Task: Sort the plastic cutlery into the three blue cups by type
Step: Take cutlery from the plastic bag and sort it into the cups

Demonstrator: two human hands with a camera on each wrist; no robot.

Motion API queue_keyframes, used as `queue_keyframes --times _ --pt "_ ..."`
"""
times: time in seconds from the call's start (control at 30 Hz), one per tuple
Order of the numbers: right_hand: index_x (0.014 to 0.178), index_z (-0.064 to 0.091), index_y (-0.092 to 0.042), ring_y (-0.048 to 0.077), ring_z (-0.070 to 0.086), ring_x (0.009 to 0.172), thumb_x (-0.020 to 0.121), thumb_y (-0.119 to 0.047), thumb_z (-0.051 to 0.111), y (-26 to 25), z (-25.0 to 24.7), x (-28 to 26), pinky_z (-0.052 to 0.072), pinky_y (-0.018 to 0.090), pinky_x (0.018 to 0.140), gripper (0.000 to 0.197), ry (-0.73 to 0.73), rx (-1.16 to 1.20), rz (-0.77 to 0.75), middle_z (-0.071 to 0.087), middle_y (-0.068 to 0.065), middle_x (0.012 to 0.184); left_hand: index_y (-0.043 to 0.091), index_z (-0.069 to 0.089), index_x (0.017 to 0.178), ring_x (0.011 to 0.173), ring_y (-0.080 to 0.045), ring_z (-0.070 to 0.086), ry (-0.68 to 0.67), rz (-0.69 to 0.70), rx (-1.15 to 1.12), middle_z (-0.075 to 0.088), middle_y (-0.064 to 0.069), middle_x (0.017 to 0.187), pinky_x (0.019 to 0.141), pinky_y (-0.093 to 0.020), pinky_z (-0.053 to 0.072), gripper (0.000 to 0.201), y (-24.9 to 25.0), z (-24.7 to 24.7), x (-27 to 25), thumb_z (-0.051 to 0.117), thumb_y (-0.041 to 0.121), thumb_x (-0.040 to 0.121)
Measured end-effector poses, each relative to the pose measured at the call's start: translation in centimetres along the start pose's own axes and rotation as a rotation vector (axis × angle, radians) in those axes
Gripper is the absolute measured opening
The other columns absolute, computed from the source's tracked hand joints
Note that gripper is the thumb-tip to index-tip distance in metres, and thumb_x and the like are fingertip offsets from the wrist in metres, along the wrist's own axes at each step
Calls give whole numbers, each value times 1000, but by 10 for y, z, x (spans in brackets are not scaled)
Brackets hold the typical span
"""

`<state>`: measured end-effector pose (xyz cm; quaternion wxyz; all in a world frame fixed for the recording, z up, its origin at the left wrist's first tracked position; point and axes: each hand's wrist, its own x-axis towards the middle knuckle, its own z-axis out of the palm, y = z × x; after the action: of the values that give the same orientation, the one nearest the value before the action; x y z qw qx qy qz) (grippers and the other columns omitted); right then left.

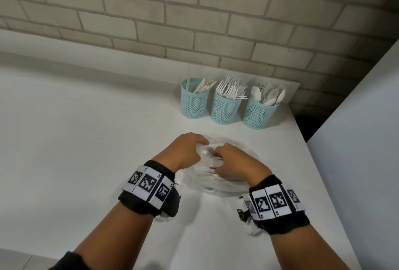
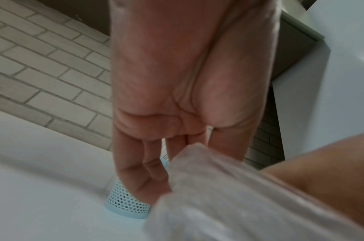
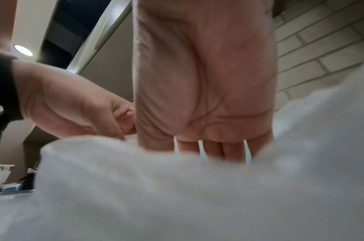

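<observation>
Three blue mesh cups stand in a row by the brick wall: the left cup point(image 1: 195, 102) holds knives, the middle cup point(image 1: 225, 108) forks, the right cup point(image 1: 259, 113) spoons. In front of them lies a clear plastic bag point(image 1: 207, 184) with white cutlery point(image 1: 207, 155) inside. My left hand point(image 1: 190, 148) pinches the bag's far left edge between thumb and fingers. My right hand point(image 1: 233, 161) curls its fingers down over the bag's right part; the fingertips are hidden. In the left wrist view my fingers point(image 2: 139, 171) meet the bag point(image 2: 218, 195) in front of a cup point(image 2: 125, 200).
The white table point(image 1: 86, 129) ends at a right edge close to the cups, with a dark gap and a white panel point(image 1: 356, 140) beyond. The brick wall point(image 1: 194, 21) runs along the back. In the right wrist view the blurred bag point(image 3: 176, 195) fills the lower half.
</observation>
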<state>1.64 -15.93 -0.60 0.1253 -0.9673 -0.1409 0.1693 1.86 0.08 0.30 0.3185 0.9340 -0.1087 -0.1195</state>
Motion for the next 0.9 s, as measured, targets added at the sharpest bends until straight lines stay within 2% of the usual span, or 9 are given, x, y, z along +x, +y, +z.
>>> queue_keyframes --times 0.13,0.33,0.47,0.57,0.67,0.77,0.83,0.9 --pt "120 55 -21 27 52 111 84 -30 60 -2 7 -1 45 37 93 38 -7 -30 30 53 8 123 20 54 129 127 -16 44 -1 6 -7 50 1 137 94 -17 30 51 -5 -2 -3 62 2 82" --pt "126 52 -26 24 53 109 79 -37 68 -3 5 -5 45 37 92 51 26 41 52 54 4 120 20 55 127 127 -15 45 16 38 -50 51 1 136 92 -14 29 52 -7 -1 -5 62 -2 81" --pt "109 60 -21 16 56 93 76 -30 73 -2 6 -8 39 24 72 37 80 112 14 57 -5 94 21 56 127 125 -15 47 10 54 -46 53 0 135 91 -14 30 52 -6 1 -4 60 -3 81" --pt "95 55 -17 8 49 80 73 -23 77 2 6 -6 32 18 61 32 106 193 -4 51 -15 81 20 55 128 125 -16 47 -10 60 -36 52 -1 136 92 -16 31 53 -5 -1 -3 60 -4 80" --pt "100 49 -18 0 46 78 70 -18 79 6 5 -2 34 21 66 42 127 301 28 47 -18 81 22 55 128 126 -15 46 -14 58 -44 51 1 136 91 -16 32 54 -5 -3 -2 59 -4 81" --pt "118 44 -22 9 48 89 70 -18 80 6 6 1 36 21 72 60 113 345 44 51 -12 88 21 54 129 126 -15 46 -13 69 -46 51 1 137 92 -15 30 54 -7 -3 -1 58 -4 81" --pt "126 42 -22 9 47 94 70 -22 81 6 5 3 35 20 77 68 114 362 68 50 -5 98 21 54 129 127 -15 45 -14 66 -48 51 1 137 92 -15 30 54 -6 -2 -1 58 -3 82" --pt "121 50 -19 10 48 93 68 -29 82 8 5 5 35 22 80 62 130 331 88 50 -5 99 21 54 130 128 -15 45 -13 59 -52 50 1 138 93 -15 29 53 -5 -3 -2 58 -2 82"
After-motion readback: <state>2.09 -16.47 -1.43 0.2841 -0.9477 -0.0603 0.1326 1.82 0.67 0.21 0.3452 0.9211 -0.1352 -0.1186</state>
